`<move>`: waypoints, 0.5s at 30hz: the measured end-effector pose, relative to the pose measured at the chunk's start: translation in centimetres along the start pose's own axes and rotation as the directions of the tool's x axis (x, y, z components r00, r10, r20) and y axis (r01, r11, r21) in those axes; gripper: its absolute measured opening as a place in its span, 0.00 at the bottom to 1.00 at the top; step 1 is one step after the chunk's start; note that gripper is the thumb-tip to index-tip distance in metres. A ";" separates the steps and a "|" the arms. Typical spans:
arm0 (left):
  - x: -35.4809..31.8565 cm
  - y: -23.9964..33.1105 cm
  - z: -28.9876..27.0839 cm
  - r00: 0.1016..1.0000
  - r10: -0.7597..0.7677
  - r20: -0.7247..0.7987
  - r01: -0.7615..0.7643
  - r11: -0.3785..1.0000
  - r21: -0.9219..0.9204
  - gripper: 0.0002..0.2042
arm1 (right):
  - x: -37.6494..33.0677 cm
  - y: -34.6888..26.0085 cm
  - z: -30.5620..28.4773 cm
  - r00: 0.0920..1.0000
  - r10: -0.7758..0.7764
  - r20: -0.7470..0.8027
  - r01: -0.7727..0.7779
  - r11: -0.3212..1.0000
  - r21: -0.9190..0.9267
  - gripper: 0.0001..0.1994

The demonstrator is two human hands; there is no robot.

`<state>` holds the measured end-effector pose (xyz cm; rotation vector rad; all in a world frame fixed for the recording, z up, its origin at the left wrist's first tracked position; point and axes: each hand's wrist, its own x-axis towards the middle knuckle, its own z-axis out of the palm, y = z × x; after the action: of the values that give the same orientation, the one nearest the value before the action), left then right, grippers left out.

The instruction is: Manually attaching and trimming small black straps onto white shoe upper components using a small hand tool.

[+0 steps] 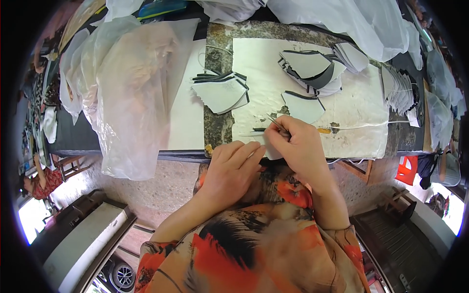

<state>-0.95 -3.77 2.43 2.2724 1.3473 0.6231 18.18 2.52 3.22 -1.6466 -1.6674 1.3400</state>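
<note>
My right hand [299, 141] pinches a thin, pointed metal tool [274, 121], its tip directed away from me and to the left. My left hand [234, 163] lies at the table's near edge with bent fingers close together, pressing on a light grey piece [272, 152] that is mostly covered by both hands. A short black-edged strip [253, 132] shows just beyond the fingers. Farther off lies a single grey cut piece with black edging [304, 106]. To the left is a small stack of similar pieces [220, 93]; a larger, looser pile [312, 71] sits beyond.
A worn white sheet [264, 63] covers the work surface. Clear plastic bags [137, 88] spread over the left side, and more plastic [342, 22] lies at the back. A tied bundle of grey pieces [398, 90] stands at the right. A red stool [406, 168] is beyond the table.
</note>
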 end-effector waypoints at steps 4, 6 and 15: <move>-0.3 0.0 0.1 0.999 -0.016 0.031 0.016 1.000 0.011 0.20 | -0.2 0.5 0.2 0.998 -0.016 -0.054 0.012 0.997 -0.075 0.10; -0.3 0.0 0.1 0.999 -0.012 0.029 0.012 1.000 0.022 0.20 | -0.2 0.6 0.3 0.997 -0.024 -0.074 0.017 0.996 -0.086 0.10; -0.6 0.2 0.4 0.996 -0.091 -0.021 0.092 0.992 0.088 0.19 | -0.5 1.1 0.6 0.992 -0.036 -0.119 0.026 0.996 -0.088 0.09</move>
<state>-0.81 -4.44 2.09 2.2637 1.5061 0.5636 18.36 1.70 2.16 -1.7074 -1.6940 1.1442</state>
